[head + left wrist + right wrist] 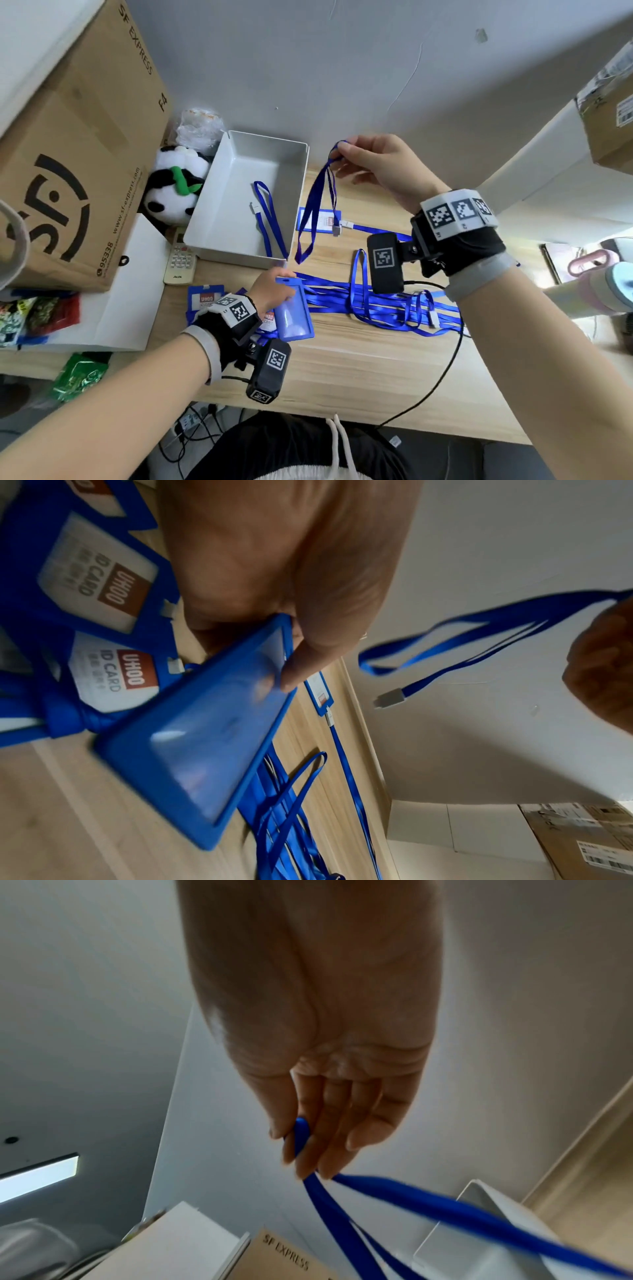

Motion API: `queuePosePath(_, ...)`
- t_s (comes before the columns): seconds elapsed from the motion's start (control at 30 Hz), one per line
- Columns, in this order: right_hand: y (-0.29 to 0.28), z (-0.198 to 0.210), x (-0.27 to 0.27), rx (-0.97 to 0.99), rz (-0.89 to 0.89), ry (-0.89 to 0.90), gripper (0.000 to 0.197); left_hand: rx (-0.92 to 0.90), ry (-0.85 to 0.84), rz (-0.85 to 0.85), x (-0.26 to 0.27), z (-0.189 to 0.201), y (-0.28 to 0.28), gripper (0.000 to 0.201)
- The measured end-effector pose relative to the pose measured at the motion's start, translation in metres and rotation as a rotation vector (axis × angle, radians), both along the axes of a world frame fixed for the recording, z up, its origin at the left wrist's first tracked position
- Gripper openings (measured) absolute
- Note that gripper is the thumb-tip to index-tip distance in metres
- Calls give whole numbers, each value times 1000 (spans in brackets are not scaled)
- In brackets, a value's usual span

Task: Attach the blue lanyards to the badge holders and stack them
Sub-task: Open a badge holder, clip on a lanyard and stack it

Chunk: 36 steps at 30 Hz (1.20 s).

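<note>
**Lanyard and Holder Readied for Clipping**

The left hand [270, 291], nearest the camera, takes a blue rectangular plastic badge holder with a clear window [294, 310] by its top edge, thumb on one face and fingers behind it. The holder is tilted off the light wooden tabletop [342, 363], probably so that its slot end is free to meet a clip. Beside it lie at least two more blue badge holders with "UHOO ID CARD" inserts [99, 585]; the exact number in this pile cannot be told.

The right hand [380, 168] is raised above the tabletop. Its grip pinches the loop of one blue ribbon lanyard [313, 205] between thumb and fingertips [308, 1158], so the strap hangs straight and its grey metal clip [390, 699] dangles free, which makes the clip easier to find.

Count of lanyards:
- One in the right hand.
- One inside the open grey rectangular tray [301, 147].
- One already clipped to a badge holder [318, 219] lying flat beyond the tray's right side.
- A loose bundle of blue lanyards [376, 305] spread on the tabletop, too tangled to count.

Judgement: the attaching step for this holder is not yet done.
</note>
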State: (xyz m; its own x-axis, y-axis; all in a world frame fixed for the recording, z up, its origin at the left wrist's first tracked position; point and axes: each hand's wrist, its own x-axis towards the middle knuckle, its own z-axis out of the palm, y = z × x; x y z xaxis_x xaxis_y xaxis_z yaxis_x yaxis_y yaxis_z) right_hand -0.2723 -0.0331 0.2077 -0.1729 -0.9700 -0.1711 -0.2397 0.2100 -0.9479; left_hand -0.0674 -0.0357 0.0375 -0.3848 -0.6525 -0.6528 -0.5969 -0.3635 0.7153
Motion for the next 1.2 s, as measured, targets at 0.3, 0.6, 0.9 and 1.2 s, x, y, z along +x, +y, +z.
queuePosePath(0.3,-93,-24,42,28,-73,-60,21,45,83,154,21,-9,-11,26)
queuePosePath(0.6,-116,-139,62,383,-16,190,22,107,113,108,31,-32,-20,14)
queuePosePath(0.9,-65,-158,46,602,78,-27,26,185,143,37,21,-37,-14,24)
queuePosePath(1.2,63,-170,-39,601,-377,-176,18,215,153,-3,-26,-39,5,21)
